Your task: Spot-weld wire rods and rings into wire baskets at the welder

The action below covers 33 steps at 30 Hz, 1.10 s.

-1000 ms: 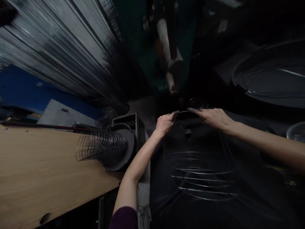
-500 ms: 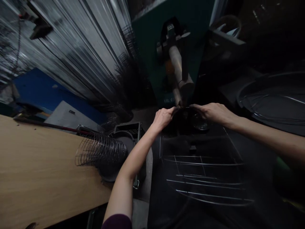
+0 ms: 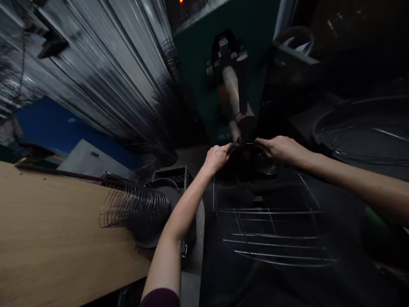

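Observation:
My left hand (image 3: 216, 158) and my right hand (image 3: 278, 149) both grip the far edge of a wire frame (image 3: 271, 221), a rack of thin metal rods that lies over a dark machine bed. The fingers of each hand pinch the frame's top wire just below a pale machine arm (image 3: 234, 102) that hangs from a green machine housing (image 3: 252, 25). A small dark round part (image 3: 266, 167) sits under the frame between my hands. The scene is dim and details at the fingertips are hard to see.
A wooden table (image 3: 47, 238) is at the left, with a stack of wire rings (image 3: 134, 204) on a dark holder at its edge. Bundles of long metal rods (image 3: 96, 72) slant at upper left. A large round dark tray (image 3: 367, 132) is at the right.
The view has tilted up and steadied. Both hands moved slightly up and forward with the wire frame, which now shows more of its straight rods.

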### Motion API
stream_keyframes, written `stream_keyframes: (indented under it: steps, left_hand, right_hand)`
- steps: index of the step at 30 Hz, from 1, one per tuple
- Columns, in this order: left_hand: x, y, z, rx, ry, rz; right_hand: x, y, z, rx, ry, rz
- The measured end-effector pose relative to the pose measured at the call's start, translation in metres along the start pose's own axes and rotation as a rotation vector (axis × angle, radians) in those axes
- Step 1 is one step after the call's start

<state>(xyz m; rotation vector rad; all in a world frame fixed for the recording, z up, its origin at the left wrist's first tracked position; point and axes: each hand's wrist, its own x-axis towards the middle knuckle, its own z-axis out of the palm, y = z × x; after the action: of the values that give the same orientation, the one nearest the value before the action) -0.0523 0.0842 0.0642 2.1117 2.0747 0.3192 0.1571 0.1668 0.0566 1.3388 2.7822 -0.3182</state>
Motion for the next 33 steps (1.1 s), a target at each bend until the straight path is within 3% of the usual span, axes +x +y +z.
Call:
stream_keyframes:
  steps: [9, 26, 33]
  left_hand:
    - [-0.003, -0.005, -0.006, -0.032, 0.008, 0.004]
    - [0.000, 0.005, -0.004, -0.015, -0.003, -0.015]
    - [0.004, 0.008, 0.002, -0.082, 0.025, 0.008]
  right_hand:
    - [0.003, -0.010, -0.009, -0.025, -0.026, -0.030]
    - [0.005, 0.004, -0.007, 0.049, 0.013, -0.004]
    - [-0.024, 0.031, -0.019, 0.459, -0.230, 0.035]
